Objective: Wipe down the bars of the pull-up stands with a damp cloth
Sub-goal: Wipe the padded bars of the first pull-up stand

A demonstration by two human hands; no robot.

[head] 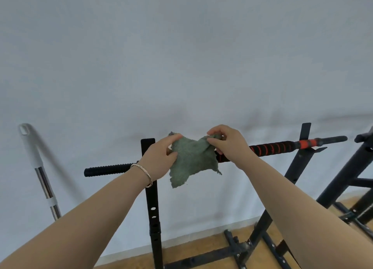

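A green cloth [191, 159] hangs spread in front of the middle of the pull-up bar [280, 146], a black bar with red-striped grip wrap on its right half and a black foam grip at its left end. My left hand [159, 157] pinches the cloth's upper left corner. My right hand [226, 140] pinches its upper right corner, just above the bar. The bar rests across two black uprights [150, 188]. The cloth hides the bar's middle.
A mop handle [41, 172] with a white grip leans against the pale wall at left. A second black stand [359, 168] is at the right edge. Black base bars [238, 248] lie on the wooden floor below.
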